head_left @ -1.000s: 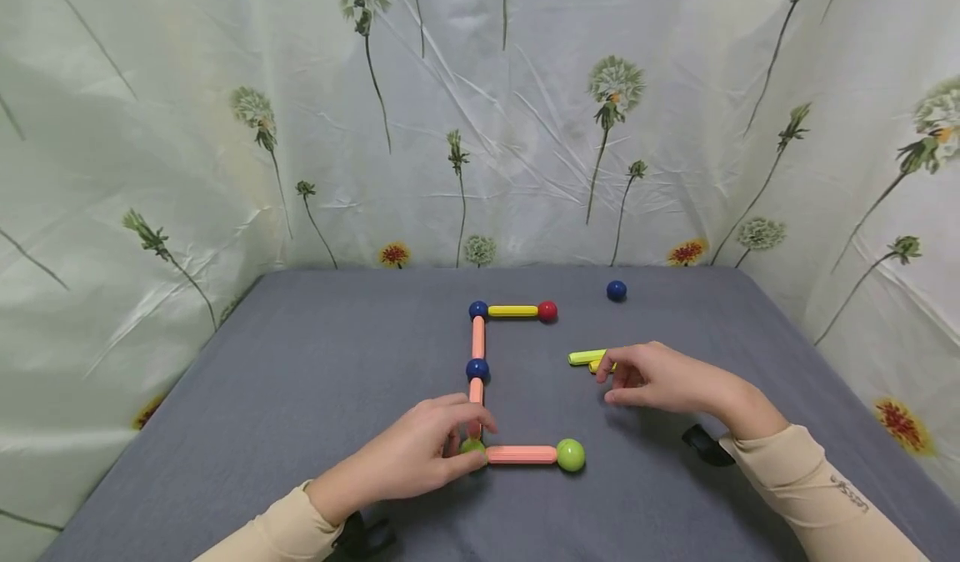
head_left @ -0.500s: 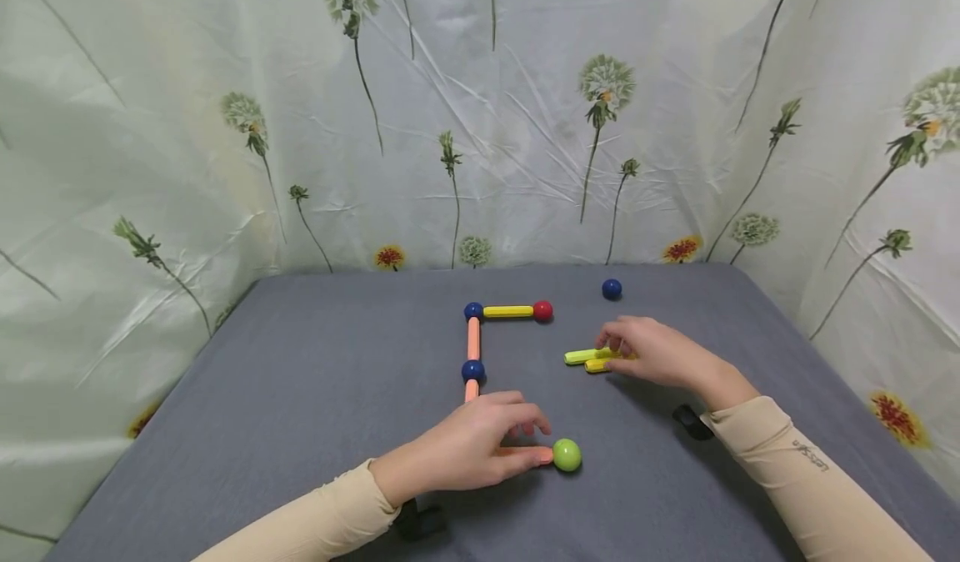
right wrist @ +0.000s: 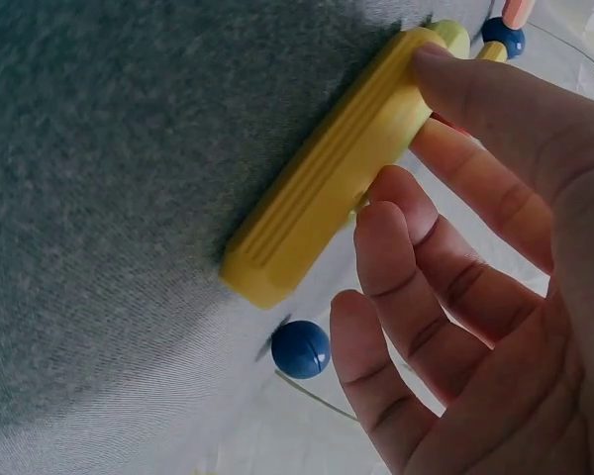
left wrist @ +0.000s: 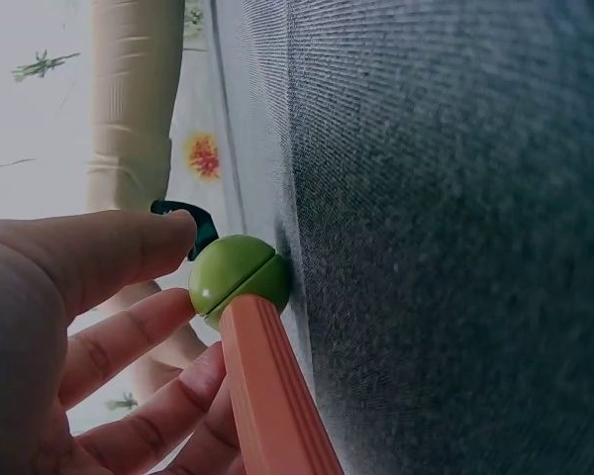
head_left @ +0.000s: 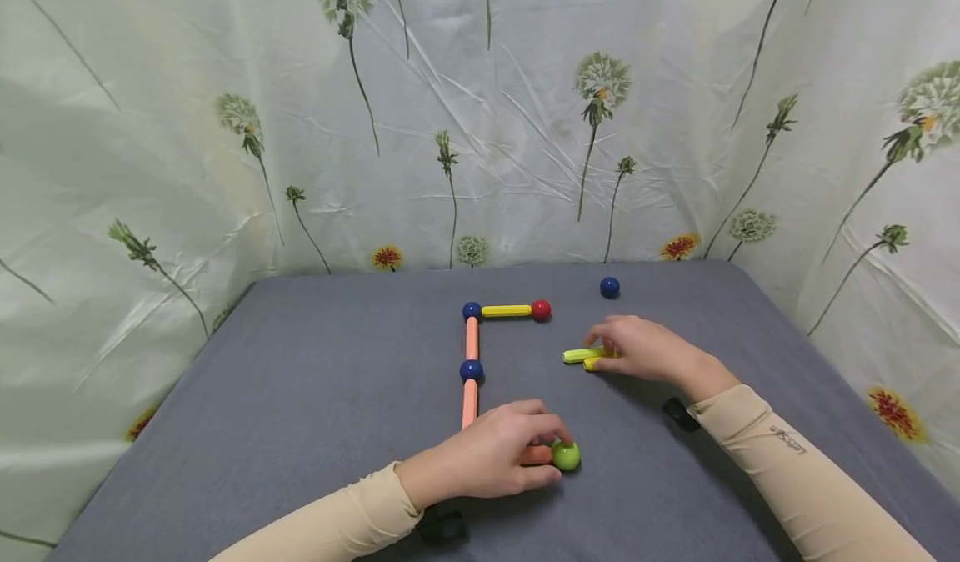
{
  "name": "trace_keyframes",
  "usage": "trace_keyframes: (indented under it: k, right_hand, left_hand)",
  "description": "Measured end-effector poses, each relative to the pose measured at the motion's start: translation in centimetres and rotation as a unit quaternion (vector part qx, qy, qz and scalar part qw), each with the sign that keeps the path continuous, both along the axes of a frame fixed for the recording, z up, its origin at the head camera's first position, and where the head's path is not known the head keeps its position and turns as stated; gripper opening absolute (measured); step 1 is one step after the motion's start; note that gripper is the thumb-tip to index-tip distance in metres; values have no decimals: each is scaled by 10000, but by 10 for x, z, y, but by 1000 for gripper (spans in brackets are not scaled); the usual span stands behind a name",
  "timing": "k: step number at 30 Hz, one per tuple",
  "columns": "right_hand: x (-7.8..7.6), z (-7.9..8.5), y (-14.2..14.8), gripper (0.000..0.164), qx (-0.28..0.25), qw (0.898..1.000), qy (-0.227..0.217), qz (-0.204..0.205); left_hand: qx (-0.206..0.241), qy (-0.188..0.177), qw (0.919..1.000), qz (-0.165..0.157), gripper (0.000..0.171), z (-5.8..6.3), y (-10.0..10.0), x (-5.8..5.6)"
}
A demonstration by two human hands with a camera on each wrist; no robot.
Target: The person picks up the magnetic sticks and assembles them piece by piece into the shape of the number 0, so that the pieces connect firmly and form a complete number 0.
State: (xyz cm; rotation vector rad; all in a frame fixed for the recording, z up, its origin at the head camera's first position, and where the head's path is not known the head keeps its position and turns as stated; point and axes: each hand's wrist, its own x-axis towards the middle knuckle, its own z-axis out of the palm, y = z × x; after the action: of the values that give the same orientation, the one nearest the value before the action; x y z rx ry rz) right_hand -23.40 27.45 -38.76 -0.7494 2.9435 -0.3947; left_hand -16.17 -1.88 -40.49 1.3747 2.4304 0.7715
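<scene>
My left hand [head_left: 498, 454] reaches over the front salmon rod [left wrist: 275, 396] of a toy figure. Its fingertips are right at the green ball [head_left: 567, 459] on the rod's right end; in the left wrist view the thumb stands a little off the ball. Farther right, my right hand [head_left: 648, 352] pinches a yellow building rod [right wrist: 322, 178], thumb on its near side and index finger behind. Against that rod lies a lime rod [head_left: 576, 356], partly covered by the hand. Hidden under the left hand is the figure's front left corner.
The figure's left side has two salmon rods [head_left: 472, 339] with a blue ball [head_left: 471, 370] between them. A yellow rod [head_left: 506, 311] with a red ball [head_left: 541, 309] runs along its back. One loose blue ball [head_left: 610, 287] lies near the grey table's back edge.
My left hand has slid right from the figure's front left corner, along the salmon rod to the green ball. My right hand has moved forward onto the yellow and lime rods.
</scene>
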Motion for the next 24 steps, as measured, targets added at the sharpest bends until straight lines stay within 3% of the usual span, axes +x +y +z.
trace_keyframes:
  k: [13,24]
  right_hand:
    - [-4,0,9,28,322,9983,6,-482]
    - [-3,0,18,25,122,9987,148,-477]
  left_hand:
    - [136,123,9998,-37,25,-4,1,0]
    - [249,258,9993,115,24,-8,3,-3]
